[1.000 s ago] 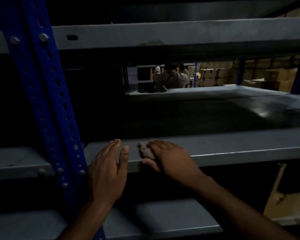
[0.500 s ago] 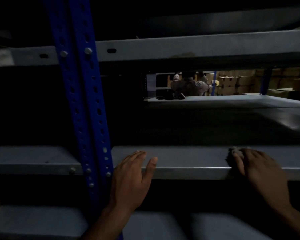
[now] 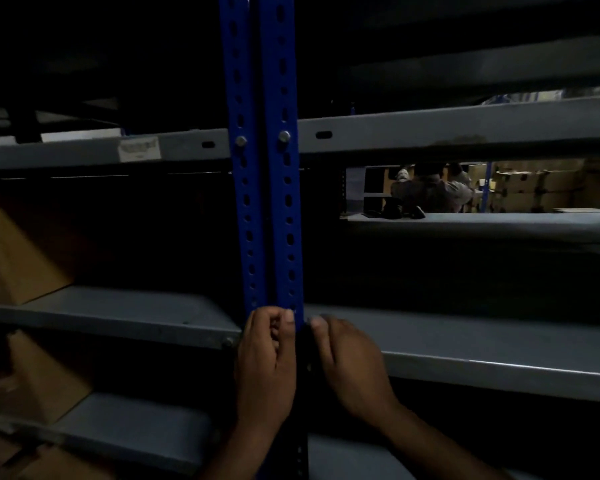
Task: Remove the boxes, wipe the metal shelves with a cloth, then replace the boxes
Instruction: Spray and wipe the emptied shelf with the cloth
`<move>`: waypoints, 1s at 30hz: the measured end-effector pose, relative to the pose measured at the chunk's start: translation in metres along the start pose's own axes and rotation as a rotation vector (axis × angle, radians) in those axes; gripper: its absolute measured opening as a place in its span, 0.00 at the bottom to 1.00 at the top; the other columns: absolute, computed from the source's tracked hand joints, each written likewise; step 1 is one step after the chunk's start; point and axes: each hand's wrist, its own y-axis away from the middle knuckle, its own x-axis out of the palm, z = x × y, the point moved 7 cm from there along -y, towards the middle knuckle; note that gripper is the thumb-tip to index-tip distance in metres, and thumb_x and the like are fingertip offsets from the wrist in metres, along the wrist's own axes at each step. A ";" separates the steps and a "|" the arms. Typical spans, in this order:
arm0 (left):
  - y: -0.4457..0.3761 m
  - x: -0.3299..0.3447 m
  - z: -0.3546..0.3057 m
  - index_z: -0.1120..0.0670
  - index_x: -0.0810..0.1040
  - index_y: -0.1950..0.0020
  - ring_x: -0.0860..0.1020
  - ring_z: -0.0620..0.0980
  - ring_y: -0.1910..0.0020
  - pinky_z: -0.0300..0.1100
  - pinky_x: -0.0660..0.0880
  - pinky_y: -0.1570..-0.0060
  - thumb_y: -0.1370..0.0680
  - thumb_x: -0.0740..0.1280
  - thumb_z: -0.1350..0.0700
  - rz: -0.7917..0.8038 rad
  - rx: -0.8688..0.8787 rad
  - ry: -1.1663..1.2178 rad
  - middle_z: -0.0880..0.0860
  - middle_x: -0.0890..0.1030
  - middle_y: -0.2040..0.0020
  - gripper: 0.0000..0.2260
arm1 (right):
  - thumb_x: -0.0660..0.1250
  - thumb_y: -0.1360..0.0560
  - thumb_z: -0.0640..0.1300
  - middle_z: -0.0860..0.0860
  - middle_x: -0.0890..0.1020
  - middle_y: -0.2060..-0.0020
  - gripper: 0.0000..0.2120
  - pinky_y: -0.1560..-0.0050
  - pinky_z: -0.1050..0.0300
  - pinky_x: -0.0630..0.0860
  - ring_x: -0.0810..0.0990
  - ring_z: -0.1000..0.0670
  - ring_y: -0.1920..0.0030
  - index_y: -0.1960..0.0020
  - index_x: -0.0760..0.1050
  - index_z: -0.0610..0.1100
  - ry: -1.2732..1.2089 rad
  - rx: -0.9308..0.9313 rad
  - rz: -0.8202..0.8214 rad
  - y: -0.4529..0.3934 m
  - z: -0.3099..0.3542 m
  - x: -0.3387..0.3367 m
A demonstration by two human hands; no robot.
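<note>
Hands had met at the blue upright (image 3: 264, 188) of the rack. Half a second before, the left hand (image 3: 265, 365) lay flat on the front lip of the metal shelf (image 3: 482, 344) while the right hand (image 3: 352, 368) pressed the cloth well off to the right along that lip; a second before, the two worked side by side near the post. At this moment the left hand's fingers were curled at the foot of the visible post, thumb and fingertips pinched together (whether on the post's edge or on a scrap of cloth could not be told in the gloom). Just right of that pinch, the right hand lay knuckles up against the post where the shelf lip joined it, its fingers bent; the cloth itself was not visible, and what the hand had hold of could not be judged. Left of the grip and farther off, cardboard boxes (image 3: 18, 251) sat on the neighbouring bay. The sweep along the lip seemed finished, with attention likely turning to the corner at the post.
</note>
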 end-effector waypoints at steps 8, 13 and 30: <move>0.001 -0.002 0.011 0.41 0.69 0.47 0.75 0.37 0.54 0.29 0.68 0.57 0.24 0.47 0.31 0.126 -0.056 0.055 0.38 0.76 0.55 0.20 | 0.49 0.16 0.56 0.48 0.85 0.58 0.21 0.58 0.56 0.77 0.83 0.49 0.54 0.50 0.79 0.49 -1.268 0.510 0.109 -0.062 0.052 -0.054; -0.001 -0.002 0.018 0.35 0.66 0.39 0.64 0.22 0.39 0.20 0.57 0.41 0.23 0.43 0.32 0.202 -0.193 0.214 0.27 0.70 0.39 0.20 | 0.50 0.16 0.55 0.49 0.76 0.45 0.16 0.52 0.58 0.75 0.77 0.53 0.49 0.37 0.67 0.47 -0.817 0.031 -0.118 -0.110 0.096 -0.085; -0.010 -0.006 0.038 0.46 0.75 0.36 0.69 0.41 0.33 0.23 0.58 0.38 0.21 0.44 0.33 0.017 -0.226 0.306 0.40 0.70 0.37 0.28 | 0.59 0.20 0.39 0.45 0.61 0.28 0.28 0.30 0.54 0.69 0.64 0.50 0.28 0.22 0.57 0.41 -0.058 -0.364 -0.464 -0.055 0.090 -0.075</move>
